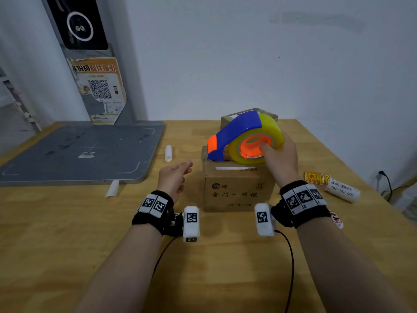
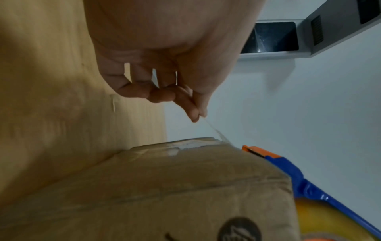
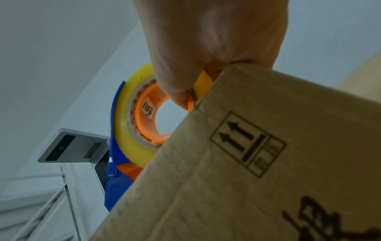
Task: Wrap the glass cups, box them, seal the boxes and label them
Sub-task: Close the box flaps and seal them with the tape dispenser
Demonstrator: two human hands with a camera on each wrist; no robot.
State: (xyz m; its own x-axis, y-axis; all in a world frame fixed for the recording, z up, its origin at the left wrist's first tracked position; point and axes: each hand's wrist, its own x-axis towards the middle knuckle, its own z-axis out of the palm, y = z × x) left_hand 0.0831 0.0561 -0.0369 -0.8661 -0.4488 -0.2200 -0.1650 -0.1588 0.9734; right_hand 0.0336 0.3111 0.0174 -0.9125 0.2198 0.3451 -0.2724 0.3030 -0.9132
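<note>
Box mid-counter, tape dispenser on top, hands either side.
Box point(image 1: 237, 188) sits on the counter point(image 1: 67, 233); tape dispenser point(image 1: 243, 138) on its top, second box point(image 1: 228, 120) behind. Right hand point(image 1: 279, 159) on dispenser, left hand point(image 1: 173, 177) left of box. Scale platform point(image 1: 79, 152) far left; label rolls point(image 1: 334, 184) right.

Head view: high, angled down over the wooden table point(image 1: 67, 233). Wrist views: close, low, looking up along the fingers. All three share the brown cardboard box point(image 1: 237, 190) and blue-orange tape dispenser point(image 1: 239, 134).
</note>
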